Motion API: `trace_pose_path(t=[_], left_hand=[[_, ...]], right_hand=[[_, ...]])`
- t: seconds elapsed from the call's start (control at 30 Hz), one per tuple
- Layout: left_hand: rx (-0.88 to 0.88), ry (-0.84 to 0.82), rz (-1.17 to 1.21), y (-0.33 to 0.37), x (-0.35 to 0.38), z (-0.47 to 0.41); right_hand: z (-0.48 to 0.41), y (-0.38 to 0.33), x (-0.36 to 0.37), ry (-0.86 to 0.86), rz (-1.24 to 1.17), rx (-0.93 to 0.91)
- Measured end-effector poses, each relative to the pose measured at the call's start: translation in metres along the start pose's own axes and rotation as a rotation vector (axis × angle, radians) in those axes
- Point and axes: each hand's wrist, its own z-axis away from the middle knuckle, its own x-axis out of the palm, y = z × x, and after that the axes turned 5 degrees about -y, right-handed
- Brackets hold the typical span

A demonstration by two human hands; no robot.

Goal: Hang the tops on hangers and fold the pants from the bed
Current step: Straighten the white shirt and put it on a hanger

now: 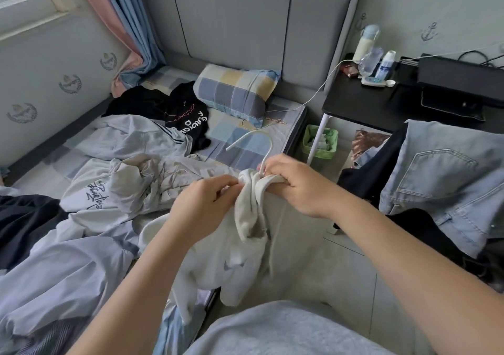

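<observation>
The bed (pixel 240 147) carries a pile of unsorted tops (pixel 90 191). Light jeans (pixel 441 180) lie at the right, below the black bench (pixel 362 103). The white top (pixel 240 251) hangs at the bed's edge, between the hands. Its collar is bunched around the white hanger (pixel 237 142), whose hook protrudes above. The left hand (pixel 207 204) pinches the collar fabric. The right hand (pixel 294 183) grips the collar at the hanger neck.

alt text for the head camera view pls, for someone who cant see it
A left hand and right hand grip the neck of a white top, with a white hanger hook sticking up from it, over a bed strewn with clothes. Light blue jeans lie at the right.
</observation>
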Motion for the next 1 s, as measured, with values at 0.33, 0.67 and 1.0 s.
trace_pose_path(t=[0.33, 0.67, 1.0], left_hand=[[-0.170, 0.329, 0.031, 0.010, 0.007, 0.005], [-0.453, 0.395, 0.752, 0.005, 0.019, -0.019], [-0.098, 0.302, 0.395, 0.029, -0.021, -0.044]], right_hand=[[0.004, -0.009, 0.014, -0.031, -0.627, 0.003], [-0.005, -0.012, 0.017, 0.206, -0.146, 0.033], [-0.009, -0.016, 0.018, 0.066, 0.175, 0.175]])
